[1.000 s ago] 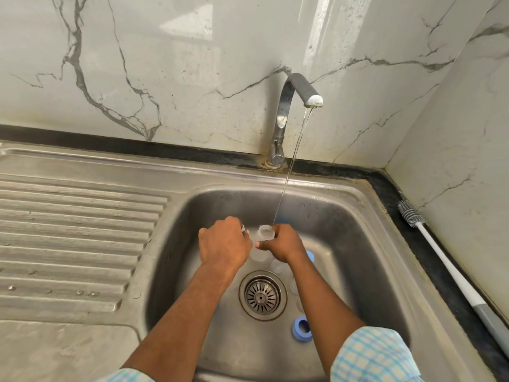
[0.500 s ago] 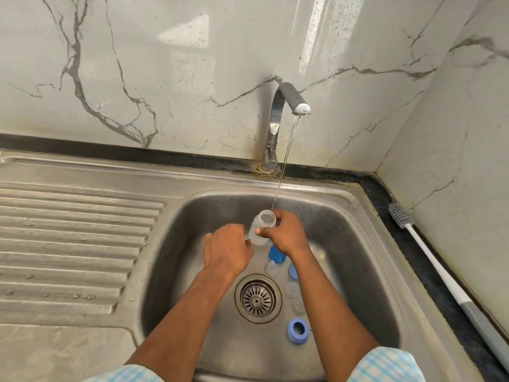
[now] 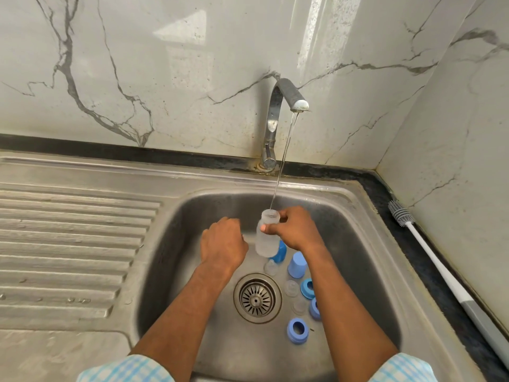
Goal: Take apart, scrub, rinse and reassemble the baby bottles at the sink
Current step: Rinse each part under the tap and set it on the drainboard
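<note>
Hands: right hand (image 3: 296, 230) grips bottle (image 3: 265, 242) beneath running tap (image 3: 278, 106); left hand (image 3: 223, 241) curled, contents hidden.

**Steel sink, parts on the basin floor**

The stainless-steel sink (image 3: 303, 186) had a ribbed drainboard (image 3: 68, 244) on its left and a round slotted drain strainer (image 3: 257, 298) in the basin floor. Just right of the strainer lay three blue plastic screw rings (image 3: 297, 330), three clear silicone teats (image 3: 291, 288) and a pale blue cup-shaped cap (image 3: 297, 264). Along the black counter strip (image 3: 407, 244) on the right lay a white-handled grey bottle brush (image 3: 429, 252).
</note>
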Tool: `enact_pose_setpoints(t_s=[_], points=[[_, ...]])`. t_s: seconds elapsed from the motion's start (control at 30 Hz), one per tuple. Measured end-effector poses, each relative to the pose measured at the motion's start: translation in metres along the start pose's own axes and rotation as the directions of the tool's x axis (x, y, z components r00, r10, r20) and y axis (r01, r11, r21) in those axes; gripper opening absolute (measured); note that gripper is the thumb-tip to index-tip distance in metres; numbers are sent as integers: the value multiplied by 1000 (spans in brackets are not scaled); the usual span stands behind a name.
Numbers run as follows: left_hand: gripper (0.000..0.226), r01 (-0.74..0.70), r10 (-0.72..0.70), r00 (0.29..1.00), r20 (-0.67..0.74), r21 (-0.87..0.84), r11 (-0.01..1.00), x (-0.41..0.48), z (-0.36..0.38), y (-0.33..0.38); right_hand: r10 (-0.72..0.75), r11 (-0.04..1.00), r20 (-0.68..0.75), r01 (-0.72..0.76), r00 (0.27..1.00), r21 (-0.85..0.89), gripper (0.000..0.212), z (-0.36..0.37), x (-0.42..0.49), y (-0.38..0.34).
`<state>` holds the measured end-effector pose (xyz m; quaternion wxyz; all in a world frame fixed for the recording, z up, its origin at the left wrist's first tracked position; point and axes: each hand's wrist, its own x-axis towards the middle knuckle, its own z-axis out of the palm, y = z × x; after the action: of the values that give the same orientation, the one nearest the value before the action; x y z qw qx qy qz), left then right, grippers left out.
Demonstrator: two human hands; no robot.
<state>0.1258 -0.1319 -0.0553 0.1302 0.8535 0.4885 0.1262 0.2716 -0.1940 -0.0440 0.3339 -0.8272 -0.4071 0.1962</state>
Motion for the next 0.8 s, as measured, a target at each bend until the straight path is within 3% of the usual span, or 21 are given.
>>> enact_pose_setpoints(t_s=[0.03, 0.1, 0.2, 0.27, 0.33, 0.4, 0.47, 0.5, 0.57, 0.63, 0.7, 0.73, 0.8], points=[[12, 1, -1, 1000, -1, 4, 1000, 0, 0, 0, -6, 999, -55, 3, 998, -51, 33, 1, -1, -1], [13, 0, 0, 1000, -4, 4, 1000, 0, 0, 1, -48, 999, -108, 49, 993, 6, 34, 2, -1, -4], [15, 5, -5, 1000, -12, -2, 1000, 2, 1, 0, -28, 1000, -4, 28, 1000, -7, 31, 1, 0, -7], [16, 13, -13, 1000, -21, -9, 1000, 2, 1, -1, -17, 994, -79, 9, 997, -105, 29, 3, -1, -8], [15, 21, -21, 1000, -20, -8, 1000, 3, 1, 0, -56, 998, -148, 52, 987, -31, 30, 3, -1, -10], [12, 27, -27, 999, -20, -12, 1000, 3, -1, 0, -34, 999, -66, 35, 997, 12, 30, 0, 0, -10], [11, 29, -29, 999, -20, -12, 1000, 2, -2, 0, 17, 993, -23, -19, 1000, -114, 27, -1, -1, -8], [11, 28, -28, 999, -18, -12, 1000, 2, -2, -1, 16, 988, -79, -27, 997, -151, 26, 0, -2, -8], [10, 29, -29, 1000, -10, -22, 999, 2, -1, 0, -39, 998, -175, 28, 984, -60, 26, -1, -3, -10], [10, 37, -37, 999, -11, -34, 999, 2, -1, 0, -53, 999, -112, 54, 992, 5, 29, -2, -4, -14], [12, 37, -37, 999, -7, -30, 999, 2, -3, 0, -9, 996, -33, 6, 999, -91, 25, -2, -4, -13], [13, 35, -35, 999, -7, -25, 999, 2, -3, -1, 2, 989, -65, -12, 998, -145, 24, -2, -4, -12], [14, 34, -35, 999, -9, -25, 999, 2, -2, -1, -17, 996, -144, 4, 989, -94, 27, -3, -5, -10]])
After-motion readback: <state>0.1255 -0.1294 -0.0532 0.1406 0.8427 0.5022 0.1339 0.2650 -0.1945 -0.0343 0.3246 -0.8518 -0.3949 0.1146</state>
